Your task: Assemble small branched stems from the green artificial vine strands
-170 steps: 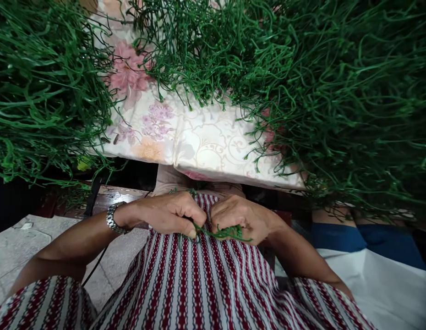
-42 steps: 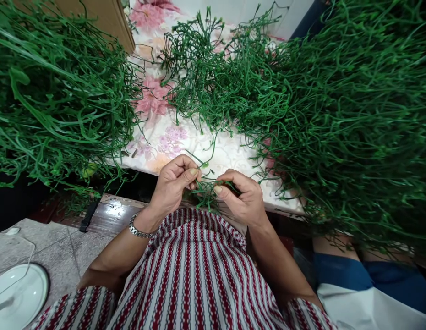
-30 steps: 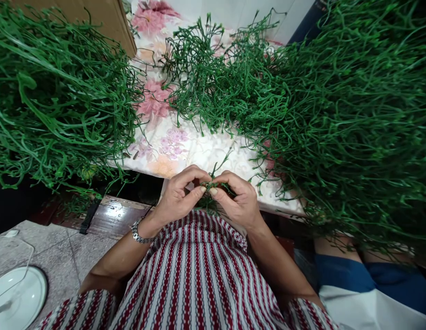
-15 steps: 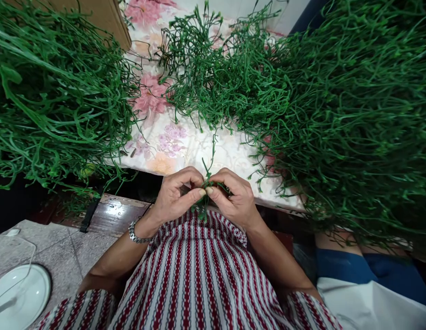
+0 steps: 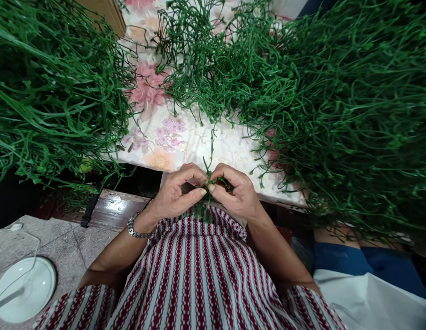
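My left hand [image 5: 180, 190] and my right hand [image 5: 235, 191] meet in front of my body at the table's near edge. Between their thumbs and forefingers both pinch a thin green plant stem [image 5: 212, 143], apparently plastic. Its upper end points away from me, over the cloth. Smaller green branches hang below my fingers; the exact spot where they join is hidden by the thumbs. Beyond my hands spreads a loose pile of similar stems [image 5: 230, 78].
A floral cloth [image 5: 199, 142] covers the table. Tall heaps of green stems rise at the left [image 5: 58, 96] and right [image 5: 357, 123]. A cardboard box [image 5: 108, 16] stands at the back left. On the floor at lower left is a white round base [image 5: 25, 288] with a cord.
Both hands keep their pinch on the stem, with only slight finger movement. The view has shifted a little; the heaps look otherwise unchanged.
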A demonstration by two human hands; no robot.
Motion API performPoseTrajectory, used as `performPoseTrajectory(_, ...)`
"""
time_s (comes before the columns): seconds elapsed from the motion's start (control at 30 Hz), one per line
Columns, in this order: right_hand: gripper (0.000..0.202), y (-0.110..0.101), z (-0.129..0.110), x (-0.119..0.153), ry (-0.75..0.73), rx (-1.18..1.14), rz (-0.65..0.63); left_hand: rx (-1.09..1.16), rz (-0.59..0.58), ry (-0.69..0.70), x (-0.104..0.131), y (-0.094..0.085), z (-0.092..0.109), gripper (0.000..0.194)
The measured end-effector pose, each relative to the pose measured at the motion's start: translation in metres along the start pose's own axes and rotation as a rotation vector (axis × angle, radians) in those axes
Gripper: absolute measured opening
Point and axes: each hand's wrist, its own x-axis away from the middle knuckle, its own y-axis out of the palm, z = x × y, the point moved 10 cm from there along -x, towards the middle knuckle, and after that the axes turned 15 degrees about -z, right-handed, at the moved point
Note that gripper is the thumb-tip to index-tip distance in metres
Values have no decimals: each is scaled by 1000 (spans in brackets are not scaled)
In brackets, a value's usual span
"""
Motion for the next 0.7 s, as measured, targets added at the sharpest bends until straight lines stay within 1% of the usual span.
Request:
performPoseTrajectory(0.07,1,4,3,0,25,-32,-16,-29,7,-4,0,0,0,4)
performPoseTrajectory(0.17,3,10,9,-1,66,-123,-79,-47,10,9,-1,2,2,9)
performPoseTrajectory(0.3,5,15,12,-2,93,-209,-162,-41,-8,-42,-1,6,-4,12)
performPoseTrajectory(0.37,8,16,11,-2,91,-218,-179,-57,9,-50,-1,6,-5,12)
performPoseTrajectory(0.43,12,15,10,-2,76,-215,-166,-121,56,-29,0,3,-1,12)
performPoseTrajectory(0.53,21,12,8,0,51,-168,-112,-287,111,29,0,1,12,13)
performPoseTrajectory(0.63,19,10,5,1,33,-79,-79,-375,87,78,-1,4,22,12)
performPoseTrajectory(0.7,16,10,2,2,15,-19,-97,-379,38,64,-2,7,23,12)
